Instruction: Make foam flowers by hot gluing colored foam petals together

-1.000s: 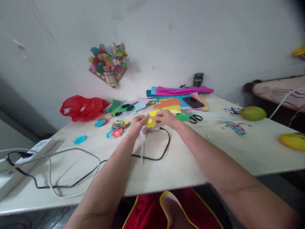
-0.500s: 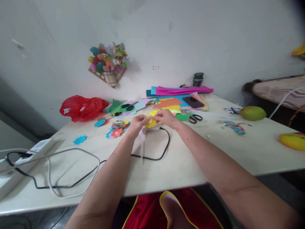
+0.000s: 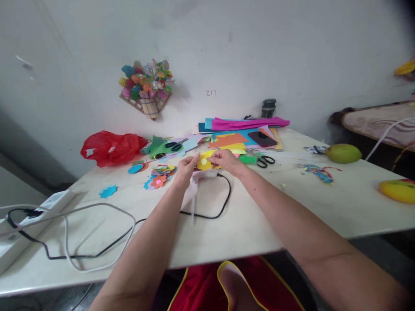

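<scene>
A yellow paper flower [image 3: 204, 162] with a pale round centre is held up between my two hands over the table. My left hand [image 3: 187, 167] pinches its left edge, and my right hand [image 3: 224, 159] has its fingers closed on the right edge. Just below lies a white glue gun [image 3: 207, 173] with a black cord, its body partly hidden by the flower and my left hand. To the left sits a pile of cut paper flowers [image 3: 158, 180], an orange one with a pink centre on top.
Black-handled scissors [image 3: 266, 161] lie right of my hands, more scissors [image 3: 176, 144] behind. Coloured sheets [image 3: 230, 140] and a phone [image 3: 262, 139] are at the back. A red bag [image 3: 113, 148], blue flower [image 3: 108, 191] and power strip [image 3: 35, 229] are left; a green fruit [image 3: 343, 153] is right.
The yellow flower has turned to face the camera more, showing its round centre. My left hand has shifted slightly to its upper left edge.
</scene>
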### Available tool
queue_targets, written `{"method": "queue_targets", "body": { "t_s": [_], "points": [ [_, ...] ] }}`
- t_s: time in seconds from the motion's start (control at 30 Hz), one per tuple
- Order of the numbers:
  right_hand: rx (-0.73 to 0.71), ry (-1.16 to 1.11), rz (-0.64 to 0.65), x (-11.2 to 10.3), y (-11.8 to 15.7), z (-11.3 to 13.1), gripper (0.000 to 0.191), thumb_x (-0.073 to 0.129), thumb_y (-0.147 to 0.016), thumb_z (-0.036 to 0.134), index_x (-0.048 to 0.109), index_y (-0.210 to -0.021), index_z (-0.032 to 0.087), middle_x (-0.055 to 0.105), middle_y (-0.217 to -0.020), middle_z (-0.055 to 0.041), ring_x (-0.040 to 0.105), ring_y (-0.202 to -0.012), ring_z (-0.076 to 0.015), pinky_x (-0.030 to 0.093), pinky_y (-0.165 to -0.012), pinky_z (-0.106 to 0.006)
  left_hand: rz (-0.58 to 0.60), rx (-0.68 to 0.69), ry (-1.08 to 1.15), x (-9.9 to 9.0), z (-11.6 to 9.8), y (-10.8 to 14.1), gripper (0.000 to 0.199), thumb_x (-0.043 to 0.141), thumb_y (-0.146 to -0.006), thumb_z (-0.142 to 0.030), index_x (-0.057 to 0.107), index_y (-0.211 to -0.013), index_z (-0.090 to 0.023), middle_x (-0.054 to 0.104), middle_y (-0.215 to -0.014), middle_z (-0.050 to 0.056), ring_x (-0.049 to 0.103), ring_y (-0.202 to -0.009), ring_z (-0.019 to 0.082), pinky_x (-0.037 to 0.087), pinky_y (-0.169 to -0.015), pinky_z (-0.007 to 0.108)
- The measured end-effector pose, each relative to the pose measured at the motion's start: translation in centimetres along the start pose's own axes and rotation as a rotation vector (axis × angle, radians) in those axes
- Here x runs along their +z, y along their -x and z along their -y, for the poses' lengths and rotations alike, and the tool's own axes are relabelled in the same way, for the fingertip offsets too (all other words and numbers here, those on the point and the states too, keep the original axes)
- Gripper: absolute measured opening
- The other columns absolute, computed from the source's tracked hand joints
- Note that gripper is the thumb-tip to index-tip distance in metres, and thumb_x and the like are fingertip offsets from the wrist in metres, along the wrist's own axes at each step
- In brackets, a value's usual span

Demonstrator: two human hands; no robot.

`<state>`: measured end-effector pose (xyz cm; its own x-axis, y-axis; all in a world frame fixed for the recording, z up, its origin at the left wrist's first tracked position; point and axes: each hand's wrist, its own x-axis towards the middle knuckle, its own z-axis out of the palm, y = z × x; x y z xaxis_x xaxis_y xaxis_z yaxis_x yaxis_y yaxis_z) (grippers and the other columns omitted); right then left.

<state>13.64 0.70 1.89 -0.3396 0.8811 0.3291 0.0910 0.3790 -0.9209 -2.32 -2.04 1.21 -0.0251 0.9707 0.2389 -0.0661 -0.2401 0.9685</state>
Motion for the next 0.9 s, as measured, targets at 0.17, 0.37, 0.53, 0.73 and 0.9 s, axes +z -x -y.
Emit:
{"method": "queue_targets", "body": {
  "t_s": [0.17,0.37,0.53,0.73,0.9],
  "points": [
    [-0.029,0.046,0.020,-0.1,0.1,0.2,0.025,0.063,-0.065,0.037,0.055,-0.056,0.015,0.054,-0.053,0.0015,0.051,-0.053,-0.0093,0.043,-0.055,-0.023,-0.007,0.066,-0.071,-0.2,0.4,-0.3,0.035,0.071,-0.056,-0.044,0.053,-0.056,-0.014,0.053,-0.050,-0.002,0.049,-0.047,0.007,0.040,-0.047,0.019],
    [0.000,0.030,0.006,-0.2,0.2,0.6,0.024,0.065,-0.063,0.036,0.056,-0.056,0.014,0.053,-0.052,0.0015,0.051,-0.051,-0.0094,0.042,-0.055,-0.024,0.066,0.015,-0.023,-0.6,0.3,-0.2,0.036,0.064,-0.063,-0.049,0.059,-0.065,-0.013,0.060,-0.061,0.001,0.057,-0.059,0.012,0.047,-0.059,0.024],
    [0.015,-0.058,-0.026,-0.3,-0.2,-0.1,0.025,0.066,-0.062,0.037,0.057,-0.058,0.014,0.053,-0.053,0.0021,0.049,-0.049,-0.0078,0.040,-0.052,-0.022,0.122,0.000,-0.043,-0.6,0.0,0.0,0.035,0.070,-0.058,-0.046,0.059,-0.063,-0.012,0.061,-0.061,0.001,0.056,-0.056,0.010,0.047,-0.059,0.024],
    [0.017,-0.108,-0.041,0.0,-0.3,-0.4,0.025,0.066,-0.063,0.036,0.056,-0.057,0.013,0.055,-0.056,0.0013,0.049,-0.048,-0.0065,0.041,-0.049,-0.020,0.095,0.021,-0.072,0.0,0.4,-0.1,0.037,0.070,-0.057,-0.046,0.062,-0.069,-0.012,0.062,-0.063,0.001,0.056,-0.057,0.010,0.046,-0.059,0.024],
    [0.015,-0.117,-0.036,0.2,-0.1,-0.2,0.023,0.065,-0.065,0.033,0.056,-0.057,0.014,0.055,-0.057,0.0012,0.049,-0.047,-0.0063,0.041,-0.049,-0.020,0.091,0.036,-0.060,-0.2,0.5,-0.2,0.036,0.069,-0.060,-0.046,0.061,-0.067,-0.012,0.061,-0.062,0.001,0.056,-0.056,0.010,0.046,-0.059,0.024]
  ]
}}
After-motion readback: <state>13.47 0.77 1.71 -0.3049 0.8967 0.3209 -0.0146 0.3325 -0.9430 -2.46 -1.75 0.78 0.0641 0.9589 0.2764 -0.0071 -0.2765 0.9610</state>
